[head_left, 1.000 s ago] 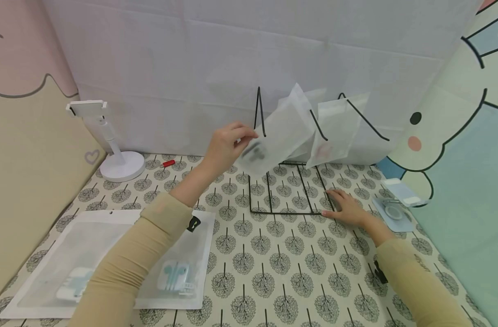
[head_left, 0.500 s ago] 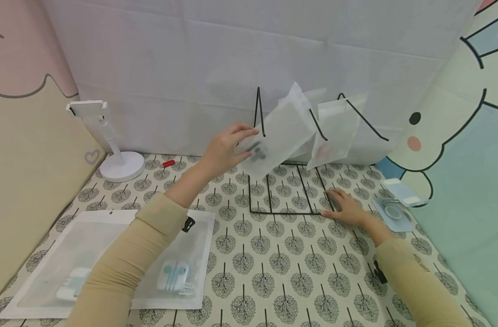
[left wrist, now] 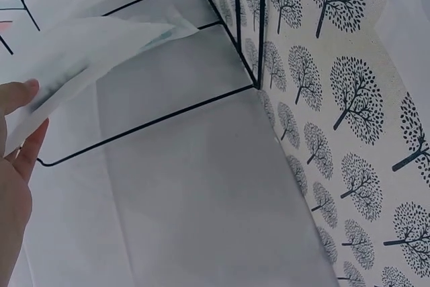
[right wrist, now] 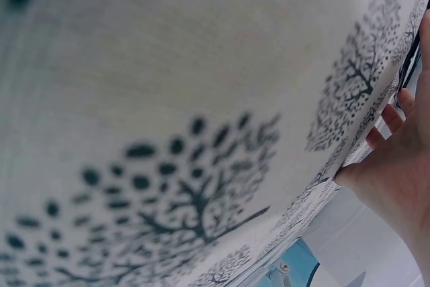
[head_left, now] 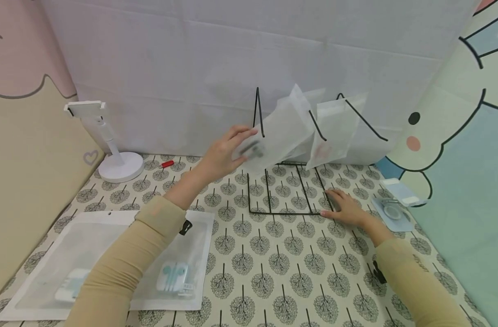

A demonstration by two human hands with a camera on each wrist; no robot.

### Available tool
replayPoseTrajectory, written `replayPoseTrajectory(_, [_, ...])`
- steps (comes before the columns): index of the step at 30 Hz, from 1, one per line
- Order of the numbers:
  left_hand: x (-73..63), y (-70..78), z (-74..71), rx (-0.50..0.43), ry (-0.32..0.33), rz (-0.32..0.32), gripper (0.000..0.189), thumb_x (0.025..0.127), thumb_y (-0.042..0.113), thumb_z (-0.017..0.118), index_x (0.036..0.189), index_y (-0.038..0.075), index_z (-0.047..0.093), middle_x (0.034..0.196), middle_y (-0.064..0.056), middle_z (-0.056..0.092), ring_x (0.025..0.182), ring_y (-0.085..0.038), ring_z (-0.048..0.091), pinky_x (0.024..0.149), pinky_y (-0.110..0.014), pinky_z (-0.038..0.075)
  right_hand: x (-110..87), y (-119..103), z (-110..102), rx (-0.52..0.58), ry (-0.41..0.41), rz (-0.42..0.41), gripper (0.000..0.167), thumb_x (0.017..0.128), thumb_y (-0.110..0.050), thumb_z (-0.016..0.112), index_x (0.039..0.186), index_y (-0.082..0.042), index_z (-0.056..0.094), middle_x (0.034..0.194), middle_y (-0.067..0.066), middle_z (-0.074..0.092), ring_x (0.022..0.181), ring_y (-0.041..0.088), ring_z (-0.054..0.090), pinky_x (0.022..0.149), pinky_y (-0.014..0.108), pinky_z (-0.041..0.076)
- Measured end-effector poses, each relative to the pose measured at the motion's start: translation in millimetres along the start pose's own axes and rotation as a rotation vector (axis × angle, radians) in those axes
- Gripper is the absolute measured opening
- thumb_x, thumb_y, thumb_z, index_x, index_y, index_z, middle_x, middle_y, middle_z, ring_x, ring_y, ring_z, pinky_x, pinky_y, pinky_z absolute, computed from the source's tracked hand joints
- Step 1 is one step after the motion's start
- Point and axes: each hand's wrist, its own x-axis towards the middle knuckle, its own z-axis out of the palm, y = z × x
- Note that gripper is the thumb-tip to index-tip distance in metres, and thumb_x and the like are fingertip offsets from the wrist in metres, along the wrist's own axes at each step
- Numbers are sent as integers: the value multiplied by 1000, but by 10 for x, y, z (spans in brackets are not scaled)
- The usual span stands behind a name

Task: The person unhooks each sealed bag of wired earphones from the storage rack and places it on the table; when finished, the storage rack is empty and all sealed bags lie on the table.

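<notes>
A frosted white plastic bag (head_left: 283, 131) with a small dark item showing through it hangs tilted on the black wire rack (head_left: 285, 213). My left hand (head_left: 224, 152) holds the bag at its left edge; in the left wrist view the thumb (left wrist: 30, 89) lies on one face and a finger behind the bag (left wrist: 87, 52). My right hand (head_left: 347, 209) rests at the rack's front right corner, fingers loosely spread against the base and cloth. In the right wrist view that hand (right wrist: 403, 159) lies low along the tree-print cloth. A second frosted bag (head_left: 340, 125) hangs farther right.
A white phone stand (head_left: 122, 167) and a small red object (head_left: 167, 164) are at the back left. Large frosted pouches (head_left: 191, 259) with white and teal items lie front left, partly under my left arm. A light blue folding stand (head_left: 396, 213) sits at right.
My left thumb has moved down and away from the index finger along the bag's edge, and the hand has shifted slightly left and down. The right hand stays put.
</notes>
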Motion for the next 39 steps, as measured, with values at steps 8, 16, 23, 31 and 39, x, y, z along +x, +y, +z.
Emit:
replayPoseTrajectory(8, [-31,-28,-32,-107,109,31,46,75,-13,69,117,5,61,125,-15,51,113,-29,56,95,-28,50,7,7,0,-2,5,-5,83,87,-47,63,146,-1,27,148,30,21,130,57,22,97,77,20])
replayPoseTrajectory(16, [-109,-60,12,-116,237,76,39,75,-14,67,107,-1,48,111,-20,59,102,-35,60,94,-29,50,-10,-25,-2,-4,3,-10,82,87,-45,63,146,0,28,148,30,21,130,57,21,97,76,20])
replayPoseTrajectory(23, [-184,-5,-15,-122,278,21,41,76,-15,66,110,0,49,101,-18,63,88,-33,64,84,-37,56,-4,-31,-3,4,2,-12,82,87,-45,63,146,0,28,148,30,20,131,57,20,98,76,18])
replayPoseTrajectory(31, [-192,-2,-74,-107,311,57,29,74,-15,67,99,-3,59,101,-17,66,94,-32,64,88,-26,53,-1,-24,10,1,12,-9,82,86,-44,64,146,-1,28,148,29,21,130,56,22,97,76,19])
replayPoseTrajectory(39, [-186,28,-110,-57,292,76,24,74,-14,67,93,-2,61,101,-16,67,95,-32,62,87,-22,53,-20,-43,-10,6,8,-4,82,87,-44,64,145,1,28,148,31,20,130,57,21,98,76,18])
